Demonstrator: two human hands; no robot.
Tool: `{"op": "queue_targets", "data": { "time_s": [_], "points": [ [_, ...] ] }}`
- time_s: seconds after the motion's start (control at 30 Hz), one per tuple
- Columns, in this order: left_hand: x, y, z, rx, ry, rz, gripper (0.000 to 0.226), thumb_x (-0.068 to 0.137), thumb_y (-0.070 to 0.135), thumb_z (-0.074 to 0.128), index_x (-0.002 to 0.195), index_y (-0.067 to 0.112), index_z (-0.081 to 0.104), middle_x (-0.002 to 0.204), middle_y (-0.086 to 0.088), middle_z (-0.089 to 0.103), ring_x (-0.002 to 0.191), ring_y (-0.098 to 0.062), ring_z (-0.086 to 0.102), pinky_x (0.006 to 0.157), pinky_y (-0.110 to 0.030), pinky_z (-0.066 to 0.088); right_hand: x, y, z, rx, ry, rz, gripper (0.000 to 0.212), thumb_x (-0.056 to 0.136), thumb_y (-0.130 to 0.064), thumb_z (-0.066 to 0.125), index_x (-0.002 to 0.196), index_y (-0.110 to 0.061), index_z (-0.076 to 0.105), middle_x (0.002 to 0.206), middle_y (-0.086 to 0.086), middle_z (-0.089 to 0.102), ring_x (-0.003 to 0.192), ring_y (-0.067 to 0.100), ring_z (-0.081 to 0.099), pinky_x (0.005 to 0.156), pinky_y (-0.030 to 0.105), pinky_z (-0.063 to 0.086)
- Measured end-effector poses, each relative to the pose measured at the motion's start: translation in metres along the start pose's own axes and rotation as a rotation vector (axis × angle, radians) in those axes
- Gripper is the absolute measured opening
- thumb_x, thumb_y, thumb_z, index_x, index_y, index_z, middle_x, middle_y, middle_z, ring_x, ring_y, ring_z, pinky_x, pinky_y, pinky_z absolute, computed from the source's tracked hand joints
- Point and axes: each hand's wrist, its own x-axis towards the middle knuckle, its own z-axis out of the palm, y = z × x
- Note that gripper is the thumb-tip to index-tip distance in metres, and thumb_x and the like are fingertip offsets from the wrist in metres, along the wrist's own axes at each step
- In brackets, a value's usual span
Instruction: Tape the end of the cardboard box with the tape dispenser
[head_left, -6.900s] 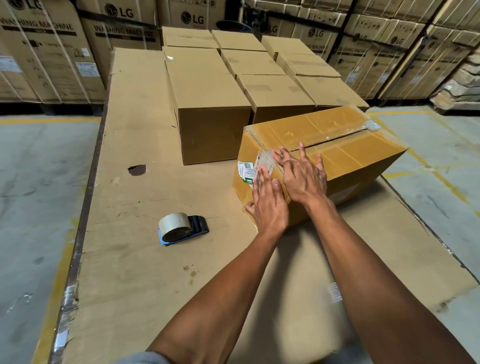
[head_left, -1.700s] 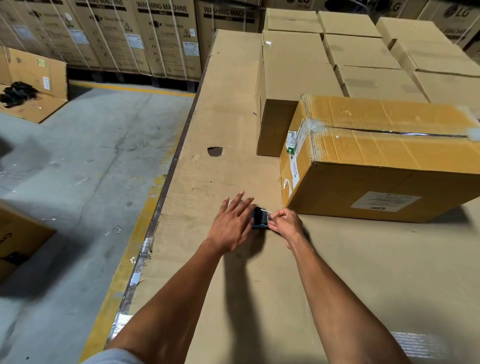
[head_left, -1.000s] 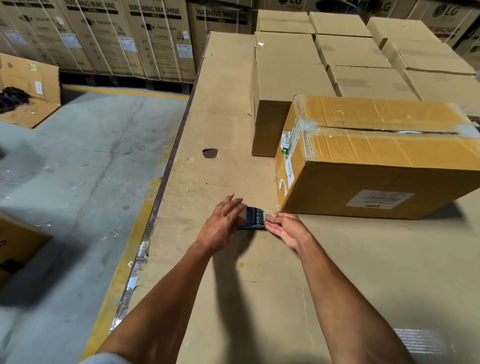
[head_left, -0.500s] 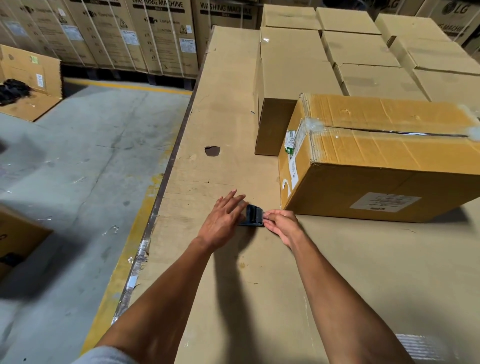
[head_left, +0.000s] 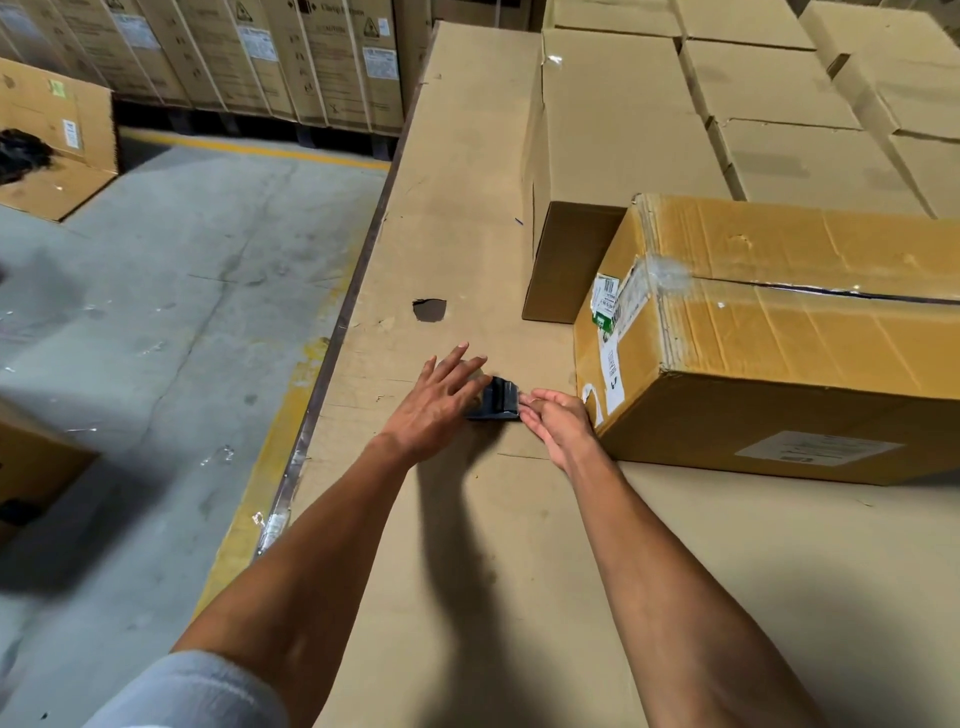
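Observation:
A yellowish cardboard box (head_left: 789, 338) lies on the cardboard-covered table (head_left: 519, 545), its labelled left end facing me with clear tape over the top edge. The black tape dispenser (head_left: 496, 400) rests on the table just left of that end. My left hand (head_left: 434, 408) lies over the dispenser's roll side, fingers spread, hiding the roll. My right hand (head_left: 556, 423) has its fingertips pinched at the dispenser's right edge, apparently on the tape end; the tape itself is too thin to make out.
Several plain closed boxes (head_left: 623, 130) stand in rows behind the task box. A dark hole (head_left: 429, 310) marks the table top. The table's left edge (head_left: 332, 374) drops to a concrete floor. Tall printed cartons (head_left: 234, 57) line the back wall.
Both hands have left the box end and come down to the dispenser on the table. Over the last second they stay there with only slight finger shifts.

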Motion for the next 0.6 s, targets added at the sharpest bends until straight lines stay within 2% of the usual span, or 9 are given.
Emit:
{"op": "queue_targets", "data": {
  "time_s": [0.2,0.3,0.37,0.47,0.53,0.6],
  "points": [
    [0.030,-0.014,0.008,0.040,0.034,0.043,0.070,0.095,-0.006,0.072,0.157,0.014,0.047,0.175,-0.011,0.032,0.168,-0.035,0.009,0.128,-0.066,0.023,0.016,-0.013,0.006,0.019,-0.018,-0.052,0.037,0.110,-0.012,0.053,0.142,0.006,0.050,0.145,0.031,0.059,0.136,0.040,0.060,0.117,0.041,0.048],
    [0.034,-0.016,0.011,0.040,0.049,0.056,0.063,0.097,-0.002,0.069,0.155,0.015,0.050,0.175,-0.008,0.033,0.168,-0.034,0.009,0.129,-0.065,0.022,0.020,-0.012,0.006,-0.009,-0.015,-0.054,0.030,0.110,-0.010,0.051,0.138,0.002,0.051,0.145,0.032,0.059,0.134,0.040,0.061,0.116,0.041,0.048],
    [0.033,-0.012,0.009,0.069,0.035,0.051,0.061,0.097,0.001,0.067,0.154,0.016,0.051,0.176,-0.007,0.032,0.168,-0.033,0.009,0.128,-0.063,0.024,0.021,-0.010,0.005,-0.028,-0.014,-0.065,0.034,0.111,-0.011,0.048,0.142,0.004,0.049,0.146,0.033,0.058,0.134,0.040,0.061,0.115,0.041,0.049],
    [0.028,-0.002,-0.003,0.091,0.009,0.008,0.064,0.095,0.001,0.061,0.157,0.017,0.050,0.178,-0.004,0.029,0.168,-0.031,0.009,0.126,-0.060,0.026,0.015,-0.012,0.004,-0.051,0.019,-0.060,0.049,0.115,-0.029,0.039,0.147,0.006,0.047,0.145,0.030,0.059,0.134,0.041,0.061,0.115,0.043,0.050],
    [0.023,0.009,-0.013,0.053,0.004,-0.049,0.068,0.093,0.000,0.056,0.159,0.016,0.048,0.178,-0.003,0.028,0.168,-0.028,0.010,0.127,-0.058,0.027,0.009,-0.013,0.004,-0.154,0.054,-0.097,0.057,0.109,-0.054,0.035,0.130,-0.010,0.065,0.128,0.016,0.072,0.125,0.037,0.067,0.113,0.046,0.051],
    [0.022,0.026,-0.022,0.025,0.061,-0.106,0.065,0.095,0.002,0.054,0.158,0.014,0.049,0.176,-0.005,0.032,0.167,-0.028,0.018,0.125,-0.055,0.031,0.025,-0.009,-0.002,-0.283,0.152,-0.185,0.067,0.088,-0.084,0.028,0.097,-0.033,0.070,0.102,-0.010,0.077,0.114,0.029,0.072,0.110,0.052,0.052]
  ]
}}
